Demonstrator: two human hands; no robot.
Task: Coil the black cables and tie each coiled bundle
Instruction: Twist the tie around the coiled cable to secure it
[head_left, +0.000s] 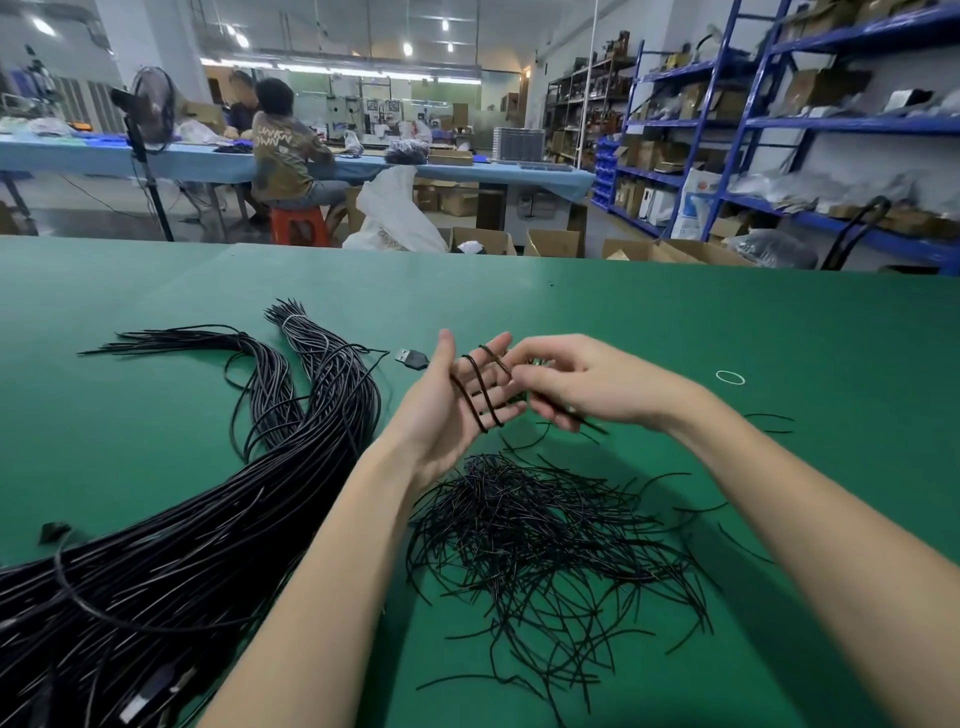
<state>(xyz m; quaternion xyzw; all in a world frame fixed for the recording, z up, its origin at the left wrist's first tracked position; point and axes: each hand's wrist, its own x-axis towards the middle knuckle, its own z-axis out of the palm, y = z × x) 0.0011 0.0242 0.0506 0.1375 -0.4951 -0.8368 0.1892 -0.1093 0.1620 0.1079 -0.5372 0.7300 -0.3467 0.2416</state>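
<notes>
Left hand (457, 400) is held flat, fingers straight, with a black cable (480, 387) looped a few turns around them. Right hand (576, 382) pinches that cable right at the left fingertips, both up off the green table (675, 322). USB plug (413, 358) lies just past the left hand. Big cable bundle (208, 519) on the left, a messy pile of ties (545, 535) below the hands, rubber band (730, 378) off to the right.
</notes>
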